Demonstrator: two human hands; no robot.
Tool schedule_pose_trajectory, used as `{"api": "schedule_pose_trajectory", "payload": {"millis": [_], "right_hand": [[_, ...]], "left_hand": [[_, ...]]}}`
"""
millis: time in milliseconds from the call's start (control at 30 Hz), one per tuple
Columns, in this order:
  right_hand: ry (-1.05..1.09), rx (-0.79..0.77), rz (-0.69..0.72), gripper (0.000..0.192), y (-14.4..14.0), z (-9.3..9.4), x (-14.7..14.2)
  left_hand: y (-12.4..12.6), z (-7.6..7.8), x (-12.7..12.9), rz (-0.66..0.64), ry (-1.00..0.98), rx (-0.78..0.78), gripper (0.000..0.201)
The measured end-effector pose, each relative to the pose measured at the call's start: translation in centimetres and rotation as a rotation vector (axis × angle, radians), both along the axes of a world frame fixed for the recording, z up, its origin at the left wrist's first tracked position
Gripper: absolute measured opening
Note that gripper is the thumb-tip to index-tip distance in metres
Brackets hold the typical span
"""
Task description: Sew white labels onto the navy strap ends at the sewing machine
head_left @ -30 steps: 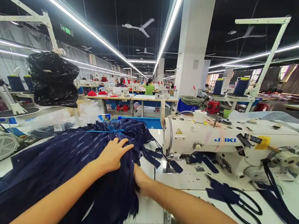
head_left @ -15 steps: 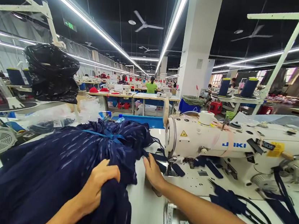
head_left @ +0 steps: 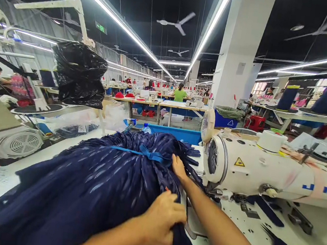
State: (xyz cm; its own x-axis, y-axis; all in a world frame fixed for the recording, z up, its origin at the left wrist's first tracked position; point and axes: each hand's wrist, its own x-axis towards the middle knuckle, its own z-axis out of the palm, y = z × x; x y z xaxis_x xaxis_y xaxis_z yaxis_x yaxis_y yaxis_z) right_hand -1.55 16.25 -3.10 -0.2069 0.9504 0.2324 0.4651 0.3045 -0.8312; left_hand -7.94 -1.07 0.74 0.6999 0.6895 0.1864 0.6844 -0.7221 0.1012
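A: Where's the bundle point(head_left: 90, 185)?

B: On the table point(head_left: 43, 155), left of the machine point(head_left: 265, 170). It's a big heap of navy cloth pieces, cinched near the far end with a blue tie point(head_left: 147, 153). The cut ends fan out toward the near edge and spill past the bottom of the view.

A: And the hands?

B: Left hand point(head_left: 161, 223) sits on the near right flank of the bundle, fingers curled tight into a fold of cloth. Right hand point(head_left: 179, 167) reaches further in, just beside the tie's knot, fingers pressed into the cloth at the bundle's right edge. I can't tell whether that one actually grips anything or only rests there.

A: How close is the machine?

B: Very. The bundle's right edge lies just beside the machine's head, and the right forearm runs through the narrow gap between them. A few loose navy strips point(head_left: 266, 210) lie on the machine bed, under the arm of the machine.

A: Any free room?

B: Left of the bundle there's a bare strip of table, bounded by a grey fan housing point(head_left: 14, 144). Past the far end sits a blue bin point(head_left: 176, 134), near the tied end. A black bag point(head_left: 78, 74) hangs above the table's far left, well clear of the cloth.
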Motion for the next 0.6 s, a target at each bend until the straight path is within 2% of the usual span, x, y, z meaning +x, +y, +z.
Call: {"api": "schedule_pose_trajectory", "payload": {"millis": [100, 200, 333, 467, 600], "right_hand": [[0.01, -0.032, -0.06, 0.041, -0.9, 0.3, 0.0], [0.026, -0.056, -0.095, 0.042, -2.4, 0.9, 0.0], [0.035, -0.088, -0.104, 0.047, -5.3, 1.5, 1.0], [0.035, -0.132, -0.037, 0.045, -9.0, 1.8, 3.3], [0.041, -0.181, 0.049, 0.046, -13.1, 2.1, 6.7]], "left_hand": [[-0.1, 1.6, -1.7, 0.011, -0.034, 0.002, 0.006], [-1.2, 1.8, -2.7, 0.03, -0.108, -0.017, 0.008], [-3.5, 1.9, -2.9, 0.099, -0.151, -0.043, 0.014], [-7.3, 2.2, -2.4, 0.212, -0.118, -0.077, 0.034], [-13.1, 0.6, -2.1, 0.242, 0.044, -0.214, 0.048]]}}
